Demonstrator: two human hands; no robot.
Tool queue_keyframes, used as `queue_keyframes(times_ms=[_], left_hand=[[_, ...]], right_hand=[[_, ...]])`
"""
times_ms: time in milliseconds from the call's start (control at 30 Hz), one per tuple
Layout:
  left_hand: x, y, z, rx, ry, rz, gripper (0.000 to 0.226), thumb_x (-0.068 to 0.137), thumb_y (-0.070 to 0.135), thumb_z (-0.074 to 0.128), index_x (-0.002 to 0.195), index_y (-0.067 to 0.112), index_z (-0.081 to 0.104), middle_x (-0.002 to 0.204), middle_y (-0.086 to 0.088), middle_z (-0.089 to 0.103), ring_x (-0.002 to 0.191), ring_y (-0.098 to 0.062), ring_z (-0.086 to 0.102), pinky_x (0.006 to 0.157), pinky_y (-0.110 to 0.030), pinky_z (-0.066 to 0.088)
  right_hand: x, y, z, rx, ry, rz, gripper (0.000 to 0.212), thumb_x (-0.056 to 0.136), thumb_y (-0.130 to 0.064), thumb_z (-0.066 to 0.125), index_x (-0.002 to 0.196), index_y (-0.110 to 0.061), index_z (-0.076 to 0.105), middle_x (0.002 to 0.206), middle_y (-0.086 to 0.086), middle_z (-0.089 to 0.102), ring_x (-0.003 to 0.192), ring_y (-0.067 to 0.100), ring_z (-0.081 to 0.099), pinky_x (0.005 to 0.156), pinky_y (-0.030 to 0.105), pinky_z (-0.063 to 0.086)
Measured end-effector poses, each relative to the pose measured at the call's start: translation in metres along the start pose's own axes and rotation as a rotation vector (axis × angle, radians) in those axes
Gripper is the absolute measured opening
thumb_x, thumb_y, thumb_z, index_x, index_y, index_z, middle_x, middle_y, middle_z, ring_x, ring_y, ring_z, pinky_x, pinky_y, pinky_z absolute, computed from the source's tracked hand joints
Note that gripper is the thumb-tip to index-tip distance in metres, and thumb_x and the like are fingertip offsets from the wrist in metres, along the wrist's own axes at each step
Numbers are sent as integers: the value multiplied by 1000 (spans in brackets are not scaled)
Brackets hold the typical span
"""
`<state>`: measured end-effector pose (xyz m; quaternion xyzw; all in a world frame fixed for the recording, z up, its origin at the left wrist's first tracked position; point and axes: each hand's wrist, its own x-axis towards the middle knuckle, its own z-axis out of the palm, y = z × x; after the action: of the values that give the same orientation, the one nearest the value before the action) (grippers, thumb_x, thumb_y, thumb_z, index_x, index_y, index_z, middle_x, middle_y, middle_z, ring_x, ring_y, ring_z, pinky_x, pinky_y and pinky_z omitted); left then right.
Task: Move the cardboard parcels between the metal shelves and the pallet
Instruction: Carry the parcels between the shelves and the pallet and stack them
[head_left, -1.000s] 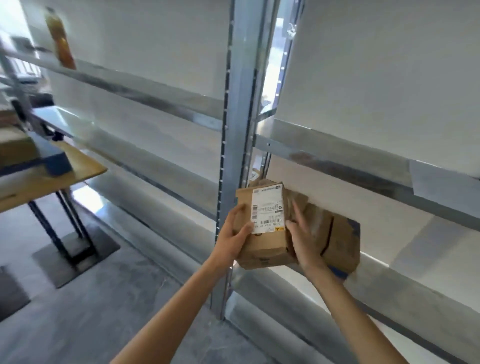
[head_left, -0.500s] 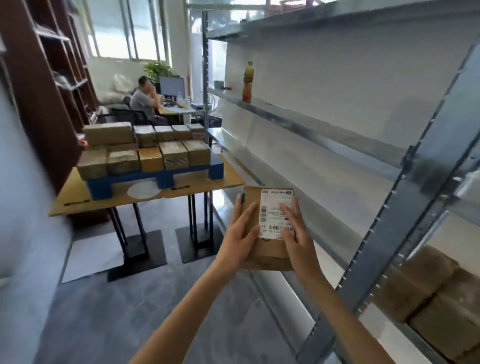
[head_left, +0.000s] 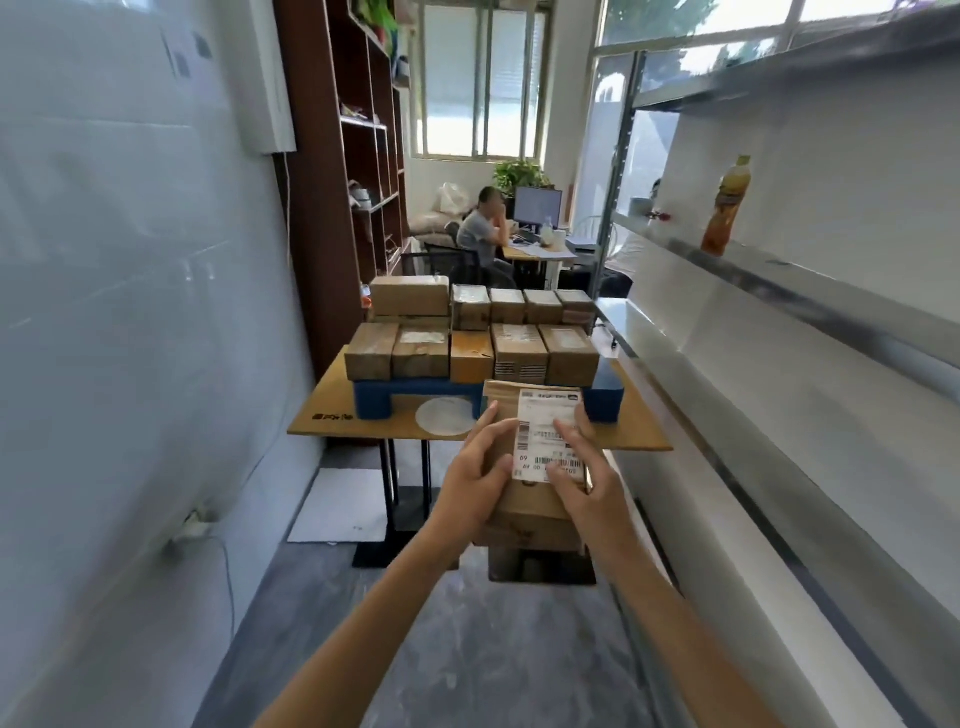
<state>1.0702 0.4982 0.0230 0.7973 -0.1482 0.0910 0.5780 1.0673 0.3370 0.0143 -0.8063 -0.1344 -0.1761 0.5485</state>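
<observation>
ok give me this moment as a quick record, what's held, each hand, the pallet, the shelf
held: cardboard parcel, white shipping label facing up
left hand: grips the parcel's left edge
right hand: grips the right edge, fingers on the label
blue pallet: on a wooden table ahead, loaded with parcels
metal shelf: at right, holds one drink bottle

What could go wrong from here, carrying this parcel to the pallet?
1. The left hand and right hand hold the parcel by its sides, fingers over the label; it might slip.
2. The blue pallet looks nearly full of stacked parcels. Only its near right corner shows bare, so setting down there could nudge neighbours or overhang.
3. The metal shelves run close on the right; an elbow may clip an edge.
</observation>
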Motion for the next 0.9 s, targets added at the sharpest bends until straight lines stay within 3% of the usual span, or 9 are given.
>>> queue_keyframes(times_ms=[133, 233, 300, 467, 633, 733, 800, 867, 900], left_hand=[[51, -19, -20, 27, 91, -10, 45, 99, 11, 48, 139, 31, 41, 155, 20, 18, 141, -8, 23, 110, -28, 37], [82, -41, -40, 34, 179, -36, 45, 99, 15, 49, 139, 34, 40, 154, 22, 19, 140, -10, 28, 108, -36, 43], [97, -56, -56, 29, 224, -56, 46, 98, 13, 51, 139, 33, 40, 155, 20, 20, 139, -10, 30, 106, -35, 45], [139, -94, -90, 31, 302, -62, 46, 96, 9, 54, 134, 33, 43, 153, 17, 25, 136, -7, 32, 95, -10, 44], [192, -143, -130, 26, 306, -111, 44, 96, 11, 54, 132, 34, 43, 153, 16, 26, 136, -8, 32, 91, -5, 43], [229, -175, -160, 16, 272, -134, 42, 96, 11, 55, 130, 34, 46, 152, 18, 28, 138, -7, 30, 102, -16, 42], [254, -197, -184, 25, 263, -142, 42, 95, 10, 56, 126, 36, 48, 152, 17, 29, 139, -8, 30, 112, -33, 37], [281, -214, -212, 22, 256, -166, 41, 95, 11, 57, 124, 39, 49, 153, 15, 29, 139, -9, 30, 113, -41, 36], [295, -222, -225, 18, 250, -168, 40, 95, 11, 57, 124, 38, 50, 153, 14, 30, 139, -10, 30, 112, -42, 37]], right_hand=[[66, 13, 27, 45, -65, -60, 51, 90, -11, 60, 135, -28, 41, 154, -16, 16, 140, 6, 24, 98, 9, 40], [111, 22, 54, 83, -127, -46, 53, 90, -8, 60, 138, -19, 42, 154, -15, 16, 138, 3, 23, 90, 3, 40], [131, 31, 75, 116, -167, -44, 53, 90, -8, 60, 139, -17, 41, 155, -13, 16, 139, 3, 22, 93, 6, 41], [182, 52, 123, 158, -226, -30, 55, 90, -12, 61, 141, -19, 41, 155, -16, 16, 141, 4, 22, 103, 24, 44], [242, 80, 180, 163, -262, 5, 56, 89, -14, 62, 141, -21, 41, 153, -20, 18, 139, 5, 24, 106, 34, 43], [279, 96, 218, 170, -264, 48, 56, 89, -15, 63, 141, -21, 42, 154, -19, 18, 141, 5, 22, 108, 37, 40], [307, 99, 245, 156, -269, 48, 55, 90, -14, 62, 141, -19, 42, 154, -16, 17, 141, 4, 20, 109, 29, 38], [336, 98, 272, 137, -272, 66, 55, 90, -14, 62, 141, -17, 42, 156, -13, 16, 140, 3, 17, 105, 17, 35], [351, 97, 285, 139, -271, 78, 55, 90, -15, 62, 141, -17, 42, 157, -11, 15, 141, 4, 16, 106, 18, 35]])
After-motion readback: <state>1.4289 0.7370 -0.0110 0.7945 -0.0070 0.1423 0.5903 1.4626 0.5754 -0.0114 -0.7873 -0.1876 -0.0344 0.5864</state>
